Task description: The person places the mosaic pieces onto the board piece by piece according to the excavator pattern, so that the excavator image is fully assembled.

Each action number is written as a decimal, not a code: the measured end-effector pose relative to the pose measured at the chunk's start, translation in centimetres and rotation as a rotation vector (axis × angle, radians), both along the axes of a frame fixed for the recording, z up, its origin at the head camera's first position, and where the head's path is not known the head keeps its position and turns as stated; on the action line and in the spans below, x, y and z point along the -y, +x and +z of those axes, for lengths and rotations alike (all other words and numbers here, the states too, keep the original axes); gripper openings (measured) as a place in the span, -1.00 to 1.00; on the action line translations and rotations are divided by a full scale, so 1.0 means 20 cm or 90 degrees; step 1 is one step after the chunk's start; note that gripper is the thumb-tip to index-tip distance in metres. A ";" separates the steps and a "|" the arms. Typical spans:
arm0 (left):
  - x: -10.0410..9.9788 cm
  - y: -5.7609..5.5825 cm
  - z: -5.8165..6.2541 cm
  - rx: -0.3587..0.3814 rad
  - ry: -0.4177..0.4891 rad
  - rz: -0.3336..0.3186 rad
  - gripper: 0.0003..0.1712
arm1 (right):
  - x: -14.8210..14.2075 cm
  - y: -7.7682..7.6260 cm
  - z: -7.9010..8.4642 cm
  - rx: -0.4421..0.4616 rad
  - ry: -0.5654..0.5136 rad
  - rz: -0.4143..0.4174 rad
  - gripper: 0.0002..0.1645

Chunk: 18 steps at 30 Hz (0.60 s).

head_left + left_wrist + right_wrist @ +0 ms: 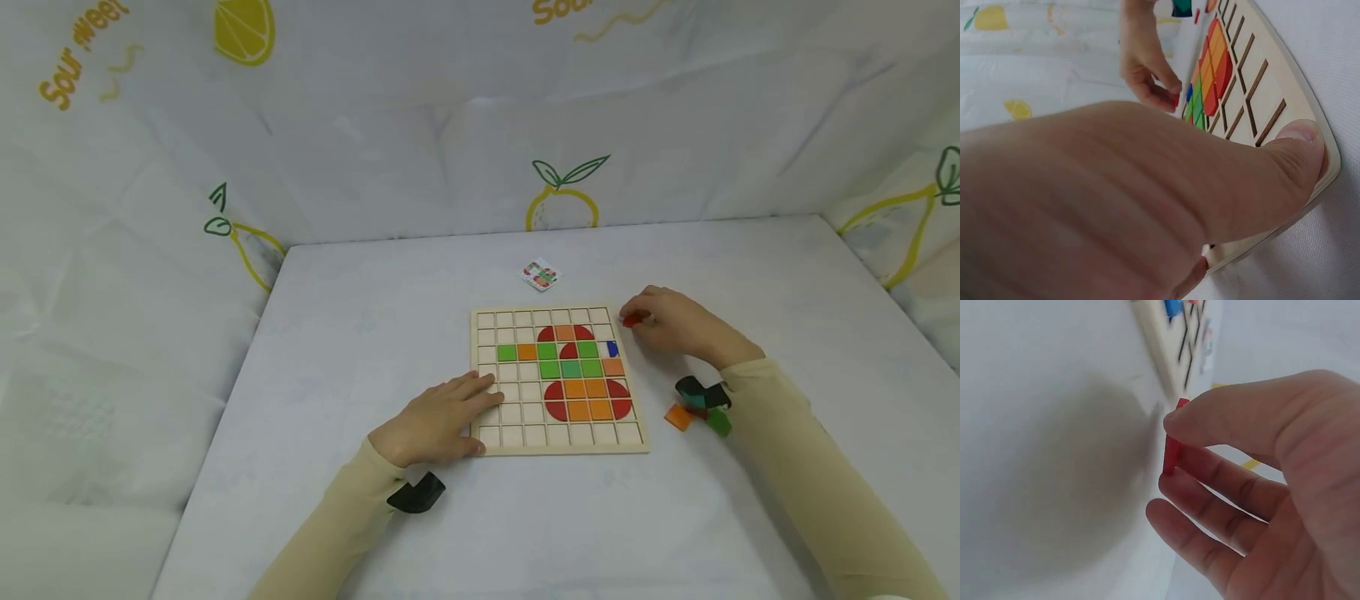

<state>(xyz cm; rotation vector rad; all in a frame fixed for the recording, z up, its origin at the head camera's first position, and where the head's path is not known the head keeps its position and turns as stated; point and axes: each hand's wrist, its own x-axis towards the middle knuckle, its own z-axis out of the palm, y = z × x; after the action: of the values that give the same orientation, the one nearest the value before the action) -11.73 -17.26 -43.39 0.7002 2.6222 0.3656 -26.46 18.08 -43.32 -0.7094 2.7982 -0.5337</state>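
Observation:
A wooden grid board [510, 414] lies on the white table, partly filled with red, orange, green and blue tiles. My left hand [442, 417] rests on its left edge, fingers spread; the left wrist view shows the thumb [1294, 156] on the frame near a corner. Just off the board's right edge, my right hand [678, 325] pinches a red tile [1173, 447] between thumb and fingers. The tile is held on edge, clear of the board. A blue tile [612, 349] sits in a right-column cell close by.
Beneath the right wrist lie loose tiles, including an orange tile [678, 417] and a green tile [718, 422]; the sleeve strap partly hides this pile. A small pattern card [540, 274] lies behind the board. White printed cloth [420, 167] hangs behind the table.

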 end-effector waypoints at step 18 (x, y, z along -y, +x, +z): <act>0.00 -0.01 0.01 -0.003 -0.007 -0.007 -0.20 | 0.41 -0.03 0.17 0.021 -0.058 0.106 -0.65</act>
<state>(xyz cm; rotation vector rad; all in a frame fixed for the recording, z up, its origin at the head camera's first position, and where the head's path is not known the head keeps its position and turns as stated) -11.92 -17.24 -43.19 0.7121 2.6219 0.3455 -27.15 9.91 -39.90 -0.9342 2.6668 -0.6373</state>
